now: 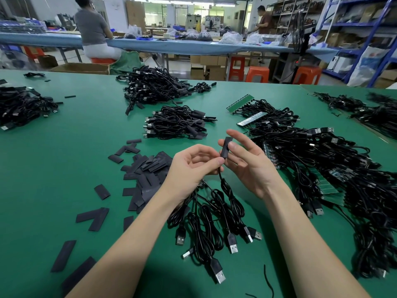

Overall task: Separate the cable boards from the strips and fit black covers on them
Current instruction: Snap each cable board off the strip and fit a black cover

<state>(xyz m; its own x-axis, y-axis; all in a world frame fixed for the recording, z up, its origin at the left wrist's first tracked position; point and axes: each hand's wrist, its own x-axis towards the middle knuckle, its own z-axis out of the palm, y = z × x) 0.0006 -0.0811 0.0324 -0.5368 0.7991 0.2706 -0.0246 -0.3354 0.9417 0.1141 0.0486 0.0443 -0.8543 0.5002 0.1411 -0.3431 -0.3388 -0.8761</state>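
Green matting covers the desk, and nearest the camera a bunch of black USB cables lies between the two forearms, plugs fanned toward the near edge. Flat black covers lie loose to the left, thickest just beside the left wrist and thinning out toward the near-left corner.

Above the bunch, both hands meet on one black cover. It stands nearly upright, long axis running up and away from the camera, with its cable dropping from the lower end into the bunch below. The left hand has its grip together on the lower end of the cover where the cable leaves it, thumb tip against it. The right hand pinches the upper part, thumb on the near face, other fingers stretched out behind.

To the right, green board strips with cables still attached sit in a large tangle. Farther back lie two heaps of covered cables, and another heap at the far left.

Beyond the desk edge stand orange stools, cardboard boxes, a long blue bench with two people at it, and blue shelving on the right.
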